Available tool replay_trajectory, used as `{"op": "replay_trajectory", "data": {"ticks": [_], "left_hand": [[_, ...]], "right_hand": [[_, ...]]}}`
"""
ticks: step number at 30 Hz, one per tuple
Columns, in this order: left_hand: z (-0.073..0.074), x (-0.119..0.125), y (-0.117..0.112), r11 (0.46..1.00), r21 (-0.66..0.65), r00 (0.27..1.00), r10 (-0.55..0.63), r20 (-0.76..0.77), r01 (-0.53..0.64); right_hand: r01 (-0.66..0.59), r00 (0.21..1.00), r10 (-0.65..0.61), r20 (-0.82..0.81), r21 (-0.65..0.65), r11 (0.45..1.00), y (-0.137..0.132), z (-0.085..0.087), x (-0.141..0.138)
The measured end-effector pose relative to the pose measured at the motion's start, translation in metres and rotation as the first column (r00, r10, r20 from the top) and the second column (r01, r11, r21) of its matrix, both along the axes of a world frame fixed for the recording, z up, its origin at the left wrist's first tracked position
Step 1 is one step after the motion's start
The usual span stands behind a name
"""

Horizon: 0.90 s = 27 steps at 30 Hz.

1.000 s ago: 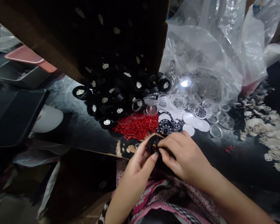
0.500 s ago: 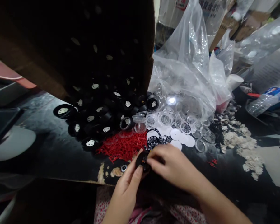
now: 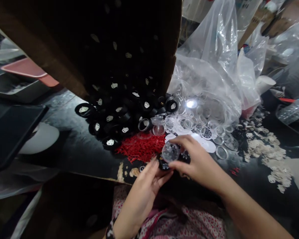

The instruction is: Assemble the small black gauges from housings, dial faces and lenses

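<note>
My left hand [image 3: 148, 181] is closed around a small black round gauge [image 3: 163, 165] with white dial markings, held low over the table's front edge. Between the thumb and fingers of my right hand [image 3: 193, 157] is a clear round plastic cover [image 3: 170, 151], tilted just above the gauge. It partly hides the gauge; whether the two touch I cannot tell. Just beyond my hands lie a heap of thin red pointers [image 3: 141, 146], white-backed dial discs [image 3: 205, 144] and a pile of clear covers [image 3: 186, 122].
A big cardboard box [image 3: 178, 30] lies tipped at the back, with black round housings [image 3: 122, 116] spilling out. Behind the covers stands a clear plastic bag [image 3: 206, 73]. Small pale flat pieces [image 3: 266, 149] are heaped at right. A dark flat screen-like panel [image 3: 17, 129] stands at left.
My right hand was pinching at the black gauge; now it holds a clear cover over it. My left hand has opened out somewhat beneath the gauge. The view has swung left.
</note>
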<state>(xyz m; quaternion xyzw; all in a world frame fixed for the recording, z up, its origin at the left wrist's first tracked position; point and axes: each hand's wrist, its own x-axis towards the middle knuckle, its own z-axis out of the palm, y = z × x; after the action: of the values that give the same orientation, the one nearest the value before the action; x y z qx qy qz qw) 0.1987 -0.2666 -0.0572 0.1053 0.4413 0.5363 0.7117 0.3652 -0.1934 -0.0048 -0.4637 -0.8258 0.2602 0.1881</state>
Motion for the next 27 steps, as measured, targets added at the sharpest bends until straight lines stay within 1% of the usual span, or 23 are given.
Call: {"op": "replay_trajectory", "data": {"ticks": [2,4,6,8,10,11,12,14,15,17,19,22,25,27], "left_hand": [[0.006,0.001,0.001,0.999,-0.041,0.996,-0.012,0.092,0.016],[0.009,0.001,0.000,0.999,-0.040,0.996,-0.017,0.085,0.021],[0.008,0.001,-0.003,0.999,-0.025,1.000,-0.030,-0.005,0.029],[0.003,0.001,-0.006,0.999,0.009,0.991,-0.043,-0.129,0.044],[-0.001,0.000,-0.009,0.994,0.067,0.966,-0.062,-0.251,0.081],[-0.002,0.001,-0.011,0.989,0.102,0.948,-0.070,-0.311,0.107],[-0.003,0.001,-0.013,0.982,0.131,0.927,-0.081,-0.365,0.137],[-0.002,0.004,-0.016,0.965,0.168,0.892,-0.110,-0.439,0.202],[-0.002,0.005,-0.017,0.956,0.183,0.877,-0.121,-0.466,0.229],[-0.002,0.007,-0.018,0.939,0.208,0.847,-0.133,-0.515,0.274],[-0.004,0.008,-0.019,0.924,0.234,0.816,-0.124,-0.564,0.302],[-0.010,0.006,-0.018,0.904,0.281,0.793,-0.095,-0.602,0.322],[-0.014,0.004,-0.016,0.887,0.313,0.773,-0.073,-0.631,0.340],[-0.015,0.003,-0.016,0.879,0.311,0.750,-0.076,-0.657,0.362]], "right_hand": [[-0.058,0.998,0.058,0.005,-0.043,0.997,-0.018,-0.002,-0.008],[-0.053,0.998,0.055,0.034,-0.051,0.997,-0.027,-0.004,-0.014],[-0.055,0.997,0.058,0.056,-0.046,0.997,-0.031,-0.005,-0.015],[-0.081,0.996,0.083,0.037,-0.049,0.996,-0.030,-0.004,-0.014],[-0.102,0.993,0.097,-0.065,-0.076,0.992,-0.029,-0.003,-0.013],[-0.096,0.989,0.084,-0.124,-0.092,0.991,-0.028,-0.003,-0.013],[-0.069,0.985,0.051,-0.164,-0.104,0.992,-0.028,-0.004,-0.015],[0.042,0.987,-0.054,-0.148,-0.083,0.996,-0.029,-0.006,-0.020],[0.101,0.989,-0.105,-0.104,-0.044,0.994,-0.029,-0.008,-0.024],[0.164,0.986,-0.162,-0.031,0.065,0.984,-0.031,-0.012,-0.031],[0.172,0.985,-0.169,-0.031,0.148,0.974,-0.031,-0.017,-0.036],[0.174,0.982,-0.156,-0.108,0.185,0.967,-0.031,-0.024,-0.038],[0.178,0.975,-0.151,-0.163,0.172,0.969,-0.030,-0.029,-0.036],[0.175,0.972,-0.153,-0.177,0.120,0.977,-0.030,-0.028,-0.034]]}}
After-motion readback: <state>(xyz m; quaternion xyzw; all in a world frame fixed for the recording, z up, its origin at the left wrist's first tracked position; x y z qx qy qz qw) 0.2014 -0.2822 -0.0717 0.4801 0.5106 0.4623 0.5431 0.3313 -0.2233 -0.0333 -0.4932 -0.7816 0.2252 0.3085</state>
